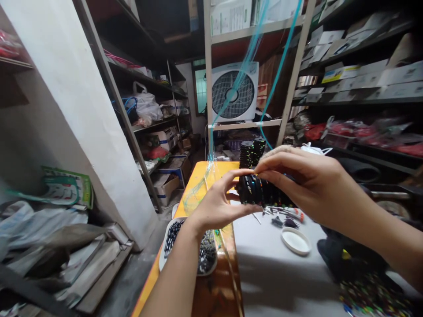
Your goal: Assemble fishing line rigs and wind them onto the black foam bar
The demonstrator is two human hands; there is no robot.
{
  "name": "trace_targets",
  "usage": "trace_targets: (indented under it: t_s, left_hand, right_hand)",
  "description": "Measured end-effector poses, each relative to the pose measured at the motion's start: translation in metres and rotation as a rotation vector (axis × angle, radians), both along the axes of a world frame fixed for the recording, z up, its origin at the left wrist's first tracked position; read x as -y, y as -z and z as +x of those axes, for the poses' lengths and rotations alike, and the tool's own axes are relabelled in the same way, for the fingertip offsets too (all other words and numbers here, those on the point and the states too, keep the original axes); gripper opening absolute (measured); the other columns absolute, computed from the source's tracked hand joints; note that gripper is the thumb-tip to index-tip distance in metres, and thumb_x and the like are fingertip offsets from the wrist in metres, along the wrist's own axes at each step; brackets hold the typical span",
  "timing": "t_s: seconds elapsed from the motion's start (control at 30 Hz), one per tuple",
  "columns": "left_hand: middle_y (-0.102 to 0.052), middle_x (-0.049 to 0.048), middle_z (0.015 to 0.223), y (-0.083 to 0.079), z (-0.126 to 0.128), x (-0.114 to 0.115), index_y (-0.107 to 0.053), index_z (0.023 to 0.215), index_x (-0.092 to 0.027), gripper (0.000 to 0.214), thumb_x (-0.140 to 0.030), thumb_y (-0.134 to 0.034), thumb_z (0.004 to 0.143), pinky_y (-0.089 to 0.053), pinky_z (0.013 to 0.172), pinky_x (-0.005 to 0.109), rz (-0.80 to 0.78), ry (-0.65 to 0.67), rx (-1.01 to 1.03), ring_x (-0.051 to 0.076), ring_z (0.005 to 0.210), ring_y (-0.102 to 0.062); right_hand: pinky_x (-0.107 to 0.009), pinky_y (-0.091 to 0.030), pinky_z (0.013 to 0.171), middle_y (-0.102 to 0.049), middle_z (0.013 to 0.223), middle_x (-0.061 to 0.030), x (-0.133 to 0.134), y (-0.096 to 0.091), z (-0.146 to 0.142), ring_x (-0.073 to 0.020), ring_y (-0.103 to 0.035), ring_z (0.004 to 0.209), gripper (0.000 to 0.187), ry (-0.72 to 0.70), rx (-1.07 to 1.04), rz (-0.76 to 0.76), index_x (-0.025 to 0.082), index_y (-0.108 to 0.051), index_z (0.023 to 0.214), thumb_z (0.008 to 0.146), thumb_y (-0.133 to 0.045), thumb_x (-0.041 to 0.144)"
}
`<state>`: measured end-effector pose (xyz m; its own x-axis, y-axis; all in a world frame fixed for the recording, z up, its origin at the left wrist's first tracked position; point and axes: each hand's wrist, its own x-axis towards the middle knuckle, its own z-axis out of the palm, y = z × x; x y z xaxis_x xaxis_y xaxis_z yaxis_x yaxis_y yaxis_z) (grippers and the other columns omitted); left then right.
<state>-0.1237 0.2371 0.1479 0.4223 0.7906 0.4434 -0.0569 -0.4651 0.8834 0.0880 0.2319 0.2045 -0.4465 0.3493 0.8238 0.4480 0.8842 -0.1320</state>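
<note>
Over the table I hold a black spool [253, 190], lying sideways and wound with dark, shiny strands that have coloured glints. My left hand [220, 198] grips its left end, thumb below and fingers above. At the top of the spool, the thumb and fingers of my right hand [300, 176] are pinched together against it; what lies between the tips is hidden. Two similar upright spools [246, 155] stand just behind. Below my left forearm is a white tray [161, 259] of black and dark beads. A round white lid [295, 241] lies on the pale tabletop.
Teal strings [239, 79] hang down onto the yellow table edge [194, 180]. Small dark pieces [286, 221] and a heap of multicoloured beaded items [372, 290] lie to the right. A box fan [233, 92] sits on a rack ahead. Loaded shelves [366, 75] line both sides.
</note>
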Motion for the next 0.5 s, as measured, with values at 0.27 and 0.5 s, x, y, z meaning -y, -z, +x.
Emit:
trace_targets:
  t_s: [0.27,0.5]
  left_hand:
    - [-0.071,0.0073,0.127,0.0009,0.0006,-0.0003,-0.063,0.137,-0.027,0.069,-0.03,-0.096,0.076,-0.061,0.096,0.044,-0.008,0.017,0.009,0.024,0.11,-0.07]
    - [-0.072,0.0068,0.124,0.0,0.0001,-0.0009,-0.064,0.136,-0.027,0.073,-0.028,-0.099,0.072,-0.061,0.095,0.043,0.005,0.003,0.01,0.026,0.112,-0.07]
  right_hand:
    - [-0.025,-0.051,0.074,-0.074,0.092,0.0015,0.0005,0.0005,0.0,-0.0105,-0.068,0.081,0.012,-0.001,0.009,0.002,0.023,-0.072,0.097,0.105,-0.064,0.023]
    - [-0.026,-0.052,0.071,-0.075,0.09,0.002,-0.0006,-0.0009,0.0005,-0.0119,-0.069,0.078,0.012,-0.01,0.002,-0.021,0.024,-0.072,0.094,0.104,-0.064,0.024]
